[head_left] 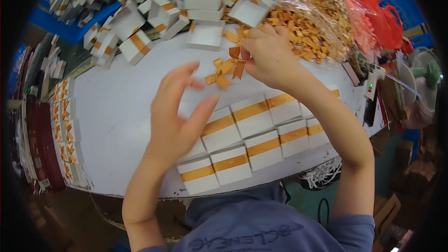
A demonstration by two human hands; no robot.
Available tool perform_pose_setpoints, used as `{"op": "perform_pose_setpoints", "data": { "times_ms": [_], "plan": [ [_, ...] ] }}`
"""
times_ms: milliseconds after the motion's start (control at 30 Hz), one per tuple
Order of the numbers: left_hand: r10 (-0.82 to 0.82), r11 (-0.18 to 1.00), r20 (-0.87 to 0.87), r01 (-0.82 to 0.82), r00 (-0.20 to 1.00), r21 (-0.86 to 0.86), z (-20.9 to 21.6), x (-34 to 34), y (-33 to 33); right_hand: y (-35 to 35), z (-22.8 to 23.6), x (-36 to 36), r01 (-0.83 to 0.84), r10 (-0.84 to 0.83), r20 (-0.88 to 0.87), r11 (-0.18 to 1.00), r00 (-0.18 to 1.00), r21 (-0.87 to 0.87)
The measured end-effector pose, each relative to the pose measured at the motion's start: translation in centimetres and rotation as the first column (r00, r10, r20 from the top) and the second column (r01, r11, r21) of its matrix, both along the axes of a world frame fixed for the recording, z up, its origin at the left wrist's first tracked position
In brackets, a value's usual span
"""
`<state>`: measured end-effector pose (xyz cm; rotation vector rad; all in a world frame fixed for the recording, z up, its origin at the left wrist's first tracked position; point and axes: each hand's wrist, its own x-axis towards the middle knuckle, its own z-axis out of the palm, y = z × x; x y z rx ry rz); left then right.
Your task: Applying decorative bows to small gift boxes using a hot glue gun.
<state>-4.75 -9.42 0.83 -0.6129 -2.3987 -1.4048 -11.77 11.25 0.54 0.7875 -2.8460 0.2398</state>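
My right hand (270, 56) is closed in a pinch on a gold ribbon bow (237, 64) beside the loose pile. Just left of it, more gold bows (218, 75) lie on the white table. My left hand (172, 112) hovers with thumb and fingers spread, holding nothing and slightly blurred. Below and between my forearms stand two rows of small white boxes (231, 164), each crossed by a gold band. My left wrist and right forearm cover part of these rows.
White boxes with gold bands (205, 35) are heaped at the back. A clear plastic bag (333, 23) spills gold bows beside a red bag (380, 14). Boxes with bows (65, 126) line the left edge. At right lies a white device with a small light (372, 84).
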Motion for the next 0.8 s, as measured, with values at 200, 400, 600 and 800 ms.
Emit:
{"op": "perform_pose_setpoints", "data": {
  "times_ms": [200,400,600,800],
  "plan": [
    [-0.010,0.922,0.349,-0.126,0.937,0.366,-0.5,-3.2,0.4,-3.0,3.3,2.0,-0.134,0.065,-0.314,0.970,0.947,-0.202],
    [-0.015,0.749,0.415,-0.264,0.910,0.607,-0.8,0.2,-1.1,-5.9,0.2,3.8,0.462,0.416,0.602,0.394,0.681,-0.795],
    [0.204,0.934,0.261,-0.267,0.944,0.237,-2.5,6.5,-4.6,-8.5,0.4,6.9,0.288,0.279,0.682,0.753,0.676,-0.592],
    [0.286,0.956,0.193,-0.294,0.939,0.014,-4.6,10.4,-5.1,-9.5,-1.0,8.4,0.042,0.208,0.583,0.922,0.785,-0.386]
  ]
}}
